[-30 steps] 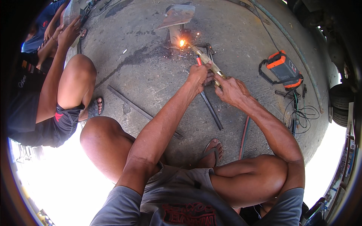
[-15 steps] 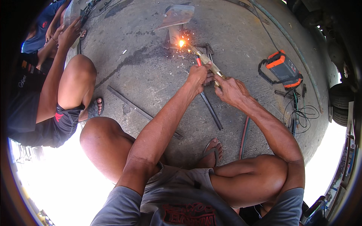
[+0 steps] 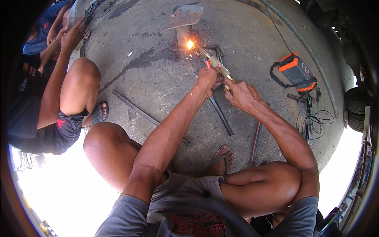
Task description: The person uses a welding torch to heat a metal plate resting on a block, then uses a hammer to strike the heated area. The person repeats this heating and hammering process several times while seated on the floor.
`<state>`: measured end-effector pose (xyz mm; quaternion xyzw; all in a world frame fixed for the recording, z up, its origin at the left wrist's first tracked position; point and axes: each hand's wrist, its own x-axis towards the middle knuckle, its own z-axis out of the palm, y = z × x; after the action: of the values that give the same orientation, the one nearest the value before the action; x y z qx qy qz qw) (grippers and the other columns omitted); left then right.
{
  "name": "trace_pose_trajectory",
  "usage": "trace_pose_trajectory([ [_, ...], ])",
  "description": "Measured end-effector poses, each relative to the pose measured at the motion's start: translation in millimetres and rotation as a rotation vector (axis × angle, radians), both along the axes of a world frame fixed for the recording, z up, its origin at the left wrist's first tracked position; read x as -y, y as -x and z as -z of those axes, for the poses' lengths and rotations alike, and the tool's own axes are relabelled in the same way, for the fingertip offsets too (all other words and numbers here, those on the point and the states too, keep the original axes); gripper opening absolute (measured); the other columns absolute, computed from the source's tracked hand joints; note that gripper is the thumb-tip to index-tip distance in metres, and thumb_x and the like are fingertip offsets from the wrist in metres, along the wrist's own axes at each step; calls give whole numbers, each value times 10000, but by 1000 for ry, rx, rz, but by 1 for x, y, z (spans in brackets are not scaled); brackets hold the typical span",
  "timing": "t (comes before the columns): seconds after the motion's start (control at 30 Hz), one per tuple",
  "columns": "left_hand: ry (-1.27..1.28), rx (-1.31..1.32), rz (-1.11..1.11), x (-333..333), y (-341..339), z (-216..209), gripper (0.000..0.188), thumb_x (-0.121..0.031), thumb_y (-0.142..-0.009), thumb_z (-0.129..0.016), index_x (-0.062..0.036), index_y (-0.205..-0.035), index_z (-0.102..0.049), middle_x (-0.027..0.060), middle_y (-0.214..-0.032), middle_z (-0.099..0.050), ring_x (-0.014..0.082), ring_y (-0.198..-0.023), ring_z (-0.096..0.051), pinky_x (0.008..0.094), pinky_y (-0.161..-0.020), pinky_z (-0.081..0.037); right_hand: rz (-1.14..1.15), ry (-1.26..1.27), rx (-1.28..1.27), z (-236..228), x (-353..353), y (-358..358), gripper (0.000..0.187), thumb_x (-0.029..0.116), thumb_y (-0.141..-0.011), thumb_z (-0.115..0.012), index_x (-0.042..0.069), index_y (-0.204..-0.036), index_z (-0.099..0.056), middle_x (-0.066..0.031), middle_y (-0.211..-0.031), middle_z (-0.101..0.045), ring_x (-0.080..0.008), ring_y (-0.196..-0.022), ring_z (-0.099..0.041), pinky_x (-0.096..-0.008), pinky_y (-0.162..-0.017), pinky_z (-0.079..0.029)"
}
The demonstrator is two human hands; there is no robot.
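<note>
A brass-coloured cutting torch [image 3: 215,61] slants up and left from my two hands. Its tip ends at a bright orange flame [image 3: 190,44] with sparks, against the foot of a metal piece [image 3: 182,35] that has a flat plate [image 3: 185,17] on top. My left hand [image 3: 207,81] is closed around the front of the torch. A small red-ended stick [image 3: 207,62] shows at its fingers; whether that hand also holds it is unclear. My right hand [image 3: 242,94] grips the torch's rear, by its brass fittings.
A dark bar [image 3: 222,116] lies below my left hand, and a long flat bar [image 3: 144,112] to the left. An orange-and-black machine [image 3: 297,73] with tangled cables [image 3: 316,123] stands right. A red-and-dark hose [image 3: 256,144] runs by my knee. A person [image 3: 51,91] squats at left, another behind.
The spray of sparks around the flame is smaller and tighter. Both hands and the torch stay almost in the same place.
</note>
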<state>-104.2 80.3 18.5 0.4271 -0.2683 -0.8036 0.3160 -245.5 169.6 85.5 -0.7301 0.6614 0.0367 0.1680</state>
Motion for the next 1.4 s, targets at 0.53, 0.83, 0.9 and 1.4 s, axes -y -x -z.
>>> trace_pose_trajectory([
  [0.53, 2, 43, 32, 2, 0, 7, 311, -306, -1069, -654, -31, -1215, -659, 127, -1151, -716, 269, -1020, -715, 445, -904, -552, 4, 2, -8, -2, -1, -2, 296, 202, -992, -623, 107, -1269, -585, -217, -892, -749, -420, -865, -761, -559, -789, -613],
  [0.83, 12, 43, -2, 2, 2, 7, 296, -316, -1057, -660, -27, -1121, -663, 103, -1010, -702, 190, -844, -686, 339, -678, -547, 2, 6, -9, 3, 0, 1, 300, 258, -1030, -634, 134, -1295, -563, -222, -900, -748, -443, -890, -754, -565, -795, -611],
  [0.9, 10, 57, 7, 1, 1, 5, 299, -320, -1055, -662, -37, -1152, -666, 105, -1061, -711, 211, -914, -691, 374, -757, -546, 0, 9, 4, 0, -1, 0, 300, 260, -1034, -633, 140, -1298, -560, -223, -902, -746, -441, -898, -753, -563, -795, -608],
  [1.4, -1, 66, 19, 1, 1, 2, 329, -311, -1055, -656, -34, -1233, -653, 121, -1196, -695, 250, -1059, -678, 435, -922, -546, -14, 49, 19, 9, -2, 6, 328, 261, -1033, -642, 123, -1320, -566, -223, -917, -743, -435, -892, -750, -553, -779, -605],
])
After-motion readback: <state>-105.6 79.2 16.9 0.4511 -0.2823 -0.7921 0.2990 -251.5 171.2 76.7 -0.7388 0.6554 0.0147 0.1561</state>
